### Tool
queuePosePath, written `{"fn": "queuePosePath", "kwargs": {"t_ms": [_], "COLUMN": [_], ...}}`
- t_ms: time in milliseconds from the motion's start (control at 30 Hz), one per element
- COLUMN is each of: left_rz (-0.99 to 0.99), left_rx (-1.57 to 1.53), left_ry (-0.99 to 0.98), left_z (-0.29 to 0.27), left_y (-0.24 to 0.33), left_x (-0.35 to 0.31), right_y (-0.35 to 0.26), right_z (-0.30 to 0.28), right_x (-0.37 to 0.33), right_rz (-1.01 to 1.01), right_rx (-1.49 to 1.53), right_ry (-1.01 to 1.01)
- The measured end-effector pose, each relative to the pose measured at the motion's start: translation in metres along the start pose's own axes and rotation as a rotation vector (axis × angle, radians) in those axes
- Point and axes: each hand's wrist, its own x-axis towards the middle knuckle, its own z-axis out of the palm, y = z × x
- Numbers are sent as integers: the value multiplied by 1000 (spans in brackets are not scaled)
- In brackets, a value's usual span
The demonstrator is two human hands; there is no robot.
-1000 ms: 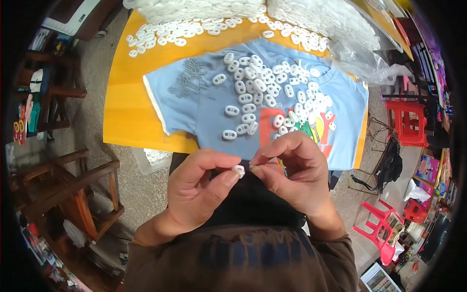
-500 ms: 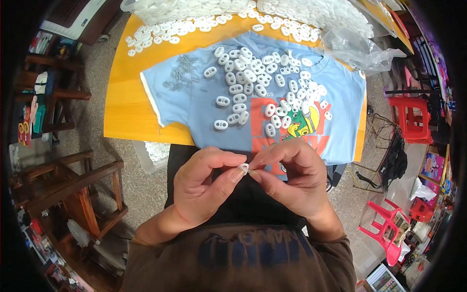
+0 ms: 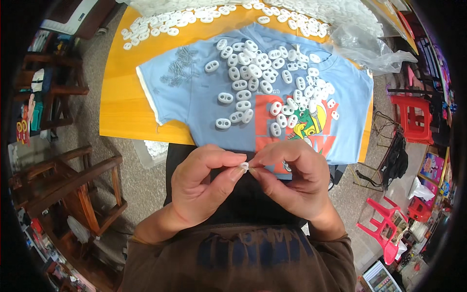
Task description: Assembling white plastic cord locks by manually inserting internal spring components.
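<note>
Between the thumb and forefinger of my left hand is a small white plastic piece, looking like a cord lock part. The fingertips of my right hand meet at its right side, pinched together; whatever they grip is too small to make out. Both hands are above my lap, at the near edge of a light blue T-shirt spread on a yellow table. Many white two-hole cord locks lie scattered on the shirt. A pile of tiny grey pieces, perhaps springs, rests on its left sleeve.
More white pieces line the table's far side, by a heap in clear plastic. A crumpled clear bag lies at the far right. Wooden furniture stands left; red stools stand right.
My hands keep nearly the same pose, with the white piece still between them. The view has shifted slightly, so the table and shirt appear a little higher.
</note>
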Motion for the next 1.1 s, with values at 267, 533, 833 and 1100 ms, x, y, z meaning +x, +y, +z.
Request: {"fn": "queuePosePath", "kwargs": {"t_ms": [267,533,833,1100], "left_rz": [138,7,-188,-336], "left_rx": [239,235,69,-294], "left_ry": [-31,26,-34,159], "left_z": [-2,1,-4,2], "left_y": [-2,-13,-14,-8], "left_x": [4,-9,-7,1], "right_y": [-1,9,14,5], "right_z": [0,4,0,-9], "right_x": [1,-7,-7,1], "right_rz": [-95,-38,48,-35], "right_rx": [-211,-223,-206,-362], "right_ry": [-65,-102,-114,45]}}
